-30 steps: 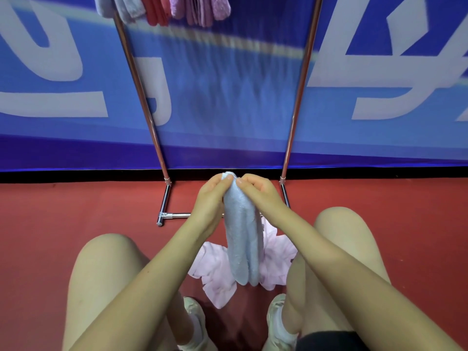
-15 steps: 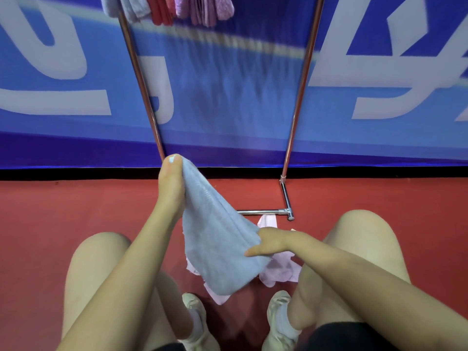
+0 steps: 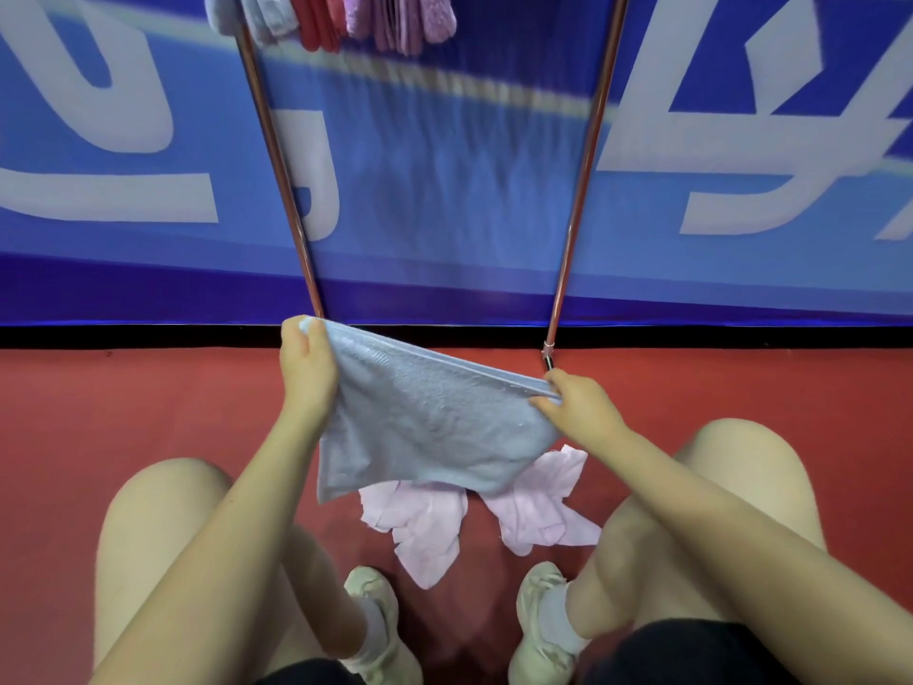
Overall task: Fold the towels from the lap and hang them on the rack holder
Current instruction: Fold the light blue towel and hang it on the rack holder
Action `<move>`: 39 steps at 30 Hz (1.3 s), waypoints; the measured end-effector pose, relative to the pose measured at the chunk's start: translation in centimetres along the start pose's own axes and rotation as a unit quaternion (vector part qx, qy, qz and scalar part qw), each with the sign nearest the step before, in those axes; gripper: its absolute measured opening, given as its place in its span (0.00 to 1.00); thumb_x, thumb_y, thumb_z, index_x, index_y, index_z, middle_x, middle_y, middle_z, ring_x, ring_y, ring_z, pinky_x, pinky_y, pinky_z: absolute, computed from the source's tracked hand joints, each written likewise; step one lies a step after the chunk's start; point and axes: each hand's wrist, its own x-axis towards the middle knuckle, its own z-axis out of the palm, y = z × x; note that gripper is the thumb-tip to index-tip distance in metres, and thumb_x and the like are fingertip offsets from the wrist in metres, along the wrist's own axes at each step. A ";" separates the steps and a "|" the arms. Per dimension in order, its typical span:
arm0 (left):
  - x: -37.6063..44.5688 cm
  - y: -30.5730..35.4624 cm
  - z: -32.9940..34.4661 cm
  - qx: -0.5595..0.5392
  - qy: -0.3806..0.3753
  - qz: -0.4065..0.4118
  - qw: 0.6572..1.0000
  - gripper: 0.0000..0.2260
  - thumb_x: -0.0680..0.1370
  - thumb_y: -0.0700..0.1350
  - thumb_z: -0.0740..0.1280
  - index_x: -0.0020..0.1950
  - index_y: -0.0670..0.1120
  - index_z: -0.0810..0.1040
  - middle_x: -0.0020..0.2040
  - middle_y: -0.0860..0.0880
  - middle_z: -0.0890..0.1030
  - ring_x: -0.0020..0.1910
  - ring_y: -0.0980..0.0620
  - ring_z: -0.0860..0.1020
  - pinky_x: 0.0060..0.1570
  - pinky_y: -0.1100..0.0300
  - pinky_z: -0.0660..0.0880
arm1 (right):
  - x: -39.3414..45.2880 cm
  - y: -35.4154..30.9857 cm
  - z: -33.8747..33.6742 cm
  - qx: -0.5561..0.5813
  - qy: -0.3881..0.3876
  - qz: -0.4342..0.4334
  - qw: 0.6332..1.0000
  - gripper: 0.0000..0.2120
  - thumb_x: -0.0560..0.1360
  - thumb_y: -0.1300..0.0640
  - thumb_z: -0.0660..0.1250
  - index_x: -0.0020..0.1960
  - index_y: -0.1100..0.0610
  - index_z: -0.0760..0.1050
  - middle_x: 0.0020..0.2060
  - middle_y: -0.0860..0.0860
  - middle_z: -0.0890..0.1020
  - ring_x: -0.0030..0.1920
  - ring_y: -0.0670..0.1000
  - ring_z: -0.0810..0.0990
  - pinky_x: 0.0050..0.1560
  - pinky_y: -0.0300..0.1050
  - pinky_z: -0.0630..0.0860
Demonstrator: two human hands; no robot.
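Note:
A light blue towel (image 3: 425, 422) hangs stretched between my two hands above my knees. My left hand (image 3: 306, 368) pinches its upper left corner, held higher. My right hand (image 3: 575, 405) grips the upper right corner, lower down. The towel's top edge runs taut and slanted between them; its body sags below. A pale pink towel (image 3: 494, 516) lies crumpled on the red floor between my feet. The rack holder (image 3: 578, 190) stands in front of me on two copper-coloured poles. Several folded towels (image 3: 346, 17), grey, red and pink, hang from its top.
A blue banner with white lettering (image 3: 148, 140) stands right behind the rack. Red floor (image 3: 99, 412) spreads to both sides. My bare knees (image 3: 168, 511) and light shoes (image 3: 375, 620) frame the pink towel.
The blue towel hung bunched from both hands held together; my left hand lifted one corner, and my right hand moved out to the right, spreading the towel wide.

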 end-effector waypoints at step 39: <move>-5.3 1.6 7.8 -0.179 -0.158 -0.160 0.958 0.11 0.80 0.43 0.62 0.41 0.44 0.81 0.38 0.47 0.79 0.37 0.51 0.74 0.37 0.58 0.70 | 1.8 -11.7 0.1 0.461 -0.024 0.023 0.887 0.08 0.80 0.63 0.56 0.50 0.59 0.74 0.36 0.49 0.79 0.30 0.44 0.79 0.41 0.38 0.76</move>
